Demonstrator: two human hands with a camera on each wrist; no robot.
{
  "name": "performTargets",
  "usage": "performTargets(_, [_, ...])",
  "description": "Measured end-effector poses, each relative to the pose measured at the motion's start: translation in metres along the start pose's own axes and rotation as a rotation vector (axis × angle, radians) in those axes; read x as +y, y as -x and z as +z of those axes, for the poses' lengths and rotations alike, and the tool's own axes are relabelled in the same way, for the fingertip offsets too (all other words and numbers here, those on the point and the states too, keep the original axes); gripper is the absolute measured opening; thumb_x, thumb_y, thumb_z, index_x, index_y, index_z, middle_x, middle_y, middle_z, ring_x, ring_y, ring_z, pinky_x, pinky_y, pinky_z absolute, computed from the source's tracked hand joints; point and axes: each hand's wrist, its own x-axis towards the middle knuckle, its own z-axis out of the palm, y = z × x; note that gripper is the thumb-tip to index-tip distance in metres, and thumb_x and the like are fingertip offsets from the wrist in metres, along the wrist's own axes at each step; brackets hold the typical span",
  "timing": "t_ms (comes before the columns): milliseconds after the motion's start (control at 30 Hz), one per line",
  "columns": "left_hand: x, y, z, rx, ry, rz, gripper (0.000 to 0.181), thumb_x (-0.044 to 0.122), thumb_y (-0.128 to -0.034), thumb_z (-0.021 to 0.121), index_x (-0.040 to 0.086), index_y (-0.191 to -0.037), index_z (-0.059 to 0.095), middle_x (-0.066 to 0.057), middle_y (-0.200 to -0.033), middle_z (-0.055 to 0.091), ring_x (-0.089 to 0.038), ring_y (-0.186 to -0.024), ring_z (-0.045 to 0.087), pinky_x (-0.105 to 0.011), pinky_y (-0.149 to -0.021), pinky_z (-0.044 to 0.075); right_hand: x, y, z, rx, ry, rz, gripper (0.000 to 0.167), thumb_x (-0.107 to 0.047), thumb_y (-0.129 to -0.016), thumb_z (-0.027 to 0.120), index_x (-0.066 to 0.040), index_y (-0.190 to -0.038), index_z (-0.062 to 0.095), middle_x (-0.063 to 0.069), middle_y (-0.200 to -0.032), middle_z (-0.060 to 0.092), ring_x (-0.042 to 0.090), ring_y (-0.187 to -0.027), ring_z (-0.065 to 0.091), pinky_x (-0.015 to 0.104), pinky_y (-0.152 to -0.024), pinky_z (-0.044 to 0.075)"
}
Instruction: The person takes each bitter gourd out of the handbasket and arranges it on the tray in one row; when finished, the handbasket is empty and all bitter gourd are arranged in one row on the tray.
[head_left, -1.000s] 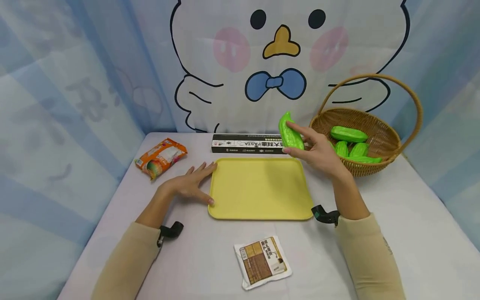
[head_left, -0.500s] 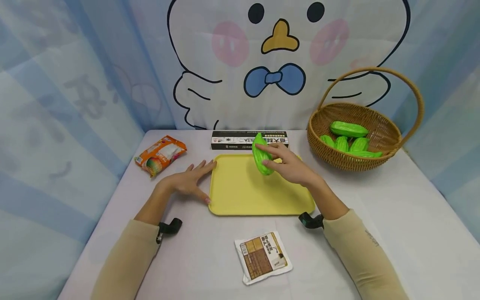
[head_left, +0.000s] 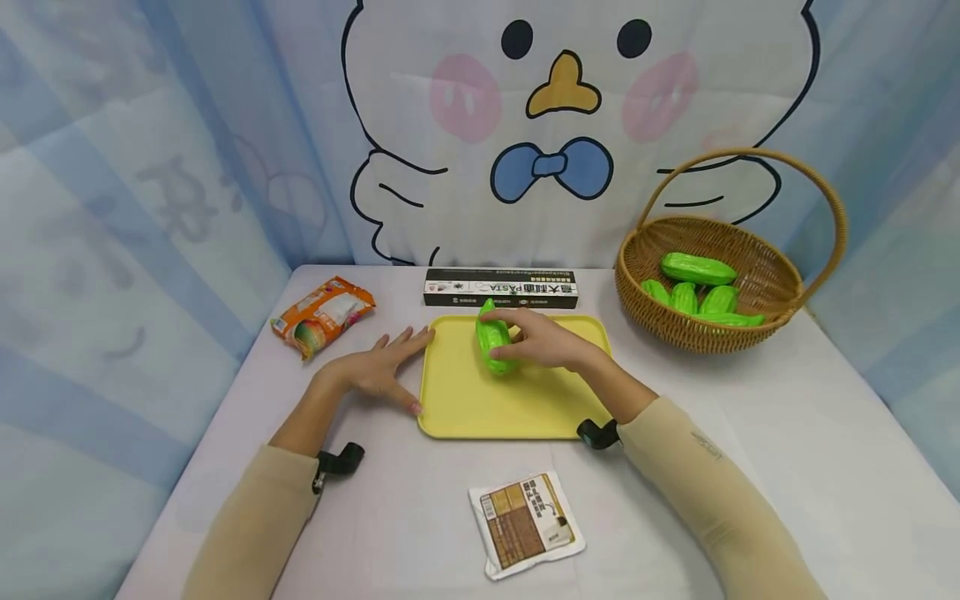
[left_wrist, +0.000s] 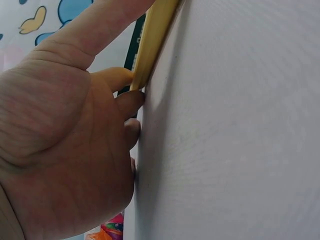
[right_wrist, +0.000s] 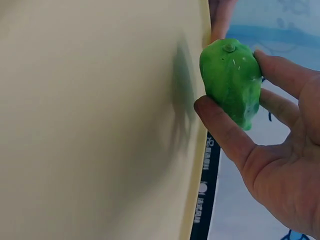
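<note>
Far left on the table there's an orange snack packet lying flat, kinda angled, off to the side of the tray. Next over is the left hand, fingers straight and spread, thumb and fingertips touching the left edge of the yellow tray. It's not wrapped around anything, so my guess is it's just there to keep the tray from sliding.

Over the left half of the tray is the green cucumber-looking thing, tip pointing away from the person. It's off the surface, since the right wrist view shows its shadow landing apart from it. The pasta box sits lengthwise just behind the tray, and a brown-and-white pouch lies in front of it, a bit crooked.

The right hand pinches that cucumber between thumb and fingertips, coming in from the side, which probably leaves the underside free.

Far right is the wicker basket, handle up, with more green cucumbers piled inside, so the bowl likely stops them rolling.
</note>
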Motion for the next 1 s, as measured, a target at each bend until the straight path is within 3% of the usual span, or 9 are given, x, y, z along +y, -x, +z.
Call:
performTargets(133, [0.001, 0.0, -0.001, -0.001, -0.014, 0.011, 0.133, 0.051, -0.0735, 0.091, 0.019, -0.169, 0.004, -0.008, -0.177, -0.002, -0.034, -0.163, -0.012, -0.062, -0.129, -0.011, -0.002, -0.005, 0.003, -0.016, 0.001, 0.009, 0.06, -0.018, -0.098, 0.073, -0.009, -0.153, 0.05, 0.012, -0.135, 0.061, 0.031, -0.12, 0.062, 0.041, -0.1, 0.057])
performTargets(267, [0.0, 0.0, -0.001, -0.004, -0.031, 0.007, 0.133, 0.053, -0.0737, 0.09, 0.019, -0.169, 0.004, -0.008, -0.177, -0.002, -0.034, -0.163, -0.012, -0.062, -0.129, -0.01, -0.003, -0.009, 0.008, -0.02, -0.006, 0.045, 0.06, -0.022, -0.099, 0.073, -0.014, -0.154, 0.05, 0.011, -0.135, 0.061, 0.031, -0.12, 0.064, 0.038, -0.095, 0.059])
performTargets(400, [0.0, -0.002, -0.001, -0.007, -0.029, -0.004, 0.135, 0.057, -0.0728, 0.09, 0.022, -0.169, 0.001, -0.006, -0.177, -0.003, -0.034, -0.162, -0.013, -0.063, -0.129, -0.01, -0.004, -0.015, 0.015, -0.043, -0.039, 0.071, 0.06, -0.025, -0.099, 0.073, -0.018, -0.154, 0.05, 0.013, -0.132, 0.059, 0.027, -0.112, 0.07, 0.034, -0.085, 0.063])
performTargets(633, [0.002, -0.003, -0.002, -0.001, -0.008, -0.021, 0.139, 0.059, -0.0706, 0.09, 0.026, -0.169, -0.001, -0.007, -0.177, -0.005, -0.04, -0.161, -0.014, -0.066, -0.127, -0.009, -0.01, -0.019, 0.023, -0.034, -0.016, 0.036, 0.059, -0.026, -0.097, 0.075, -0.016, -0.151, 0.053, 0.014, -0.131, 0.06, 0.024, -0.099, 0.07, 0.033, -0.079, 0.064])
performTargets(833, [0.001, -0.002, 0.0, -0.006, 0.007, -0.042, 0.14, 0.06, -0.0696, 0.091, 0.027, -0.169, -0.002, -0.009, -0.177, -0.007, -0.044, -0.16, -0.015, -0.067, -0.127, -0.009, -0.012, -0.023, 0.032, -0.047, 0.032, 0.032, 0.06, -0.029, -0.096, 0.076, -0.016, -0.15, 0.054, 0.013, -0.135, 0.061, 0.027, -0.106, 0.068, 0.029, -0.08, 0.061])
performTargets(1000, [0.0, -0.001, 0.002, -0.004, 0.01, -0.05, 0.14, 0.061, -0.0694, 0.091, 0.027, -0.169, -0.002, -0.01, -0.176, -0.007, -0.042, -0.16, -0.014, -0.066, -0.127, -0.008, -0.014, -0.024, 0.037, -0.05, 0.068, 0.019, 0.064, -0.03, -0.094, 0.079, -0.016, -0.152, 0.053, 0.011, -0.142, 0.061, 0.029, -0.119, 0.064, 0.031, -0.09, 0.059])
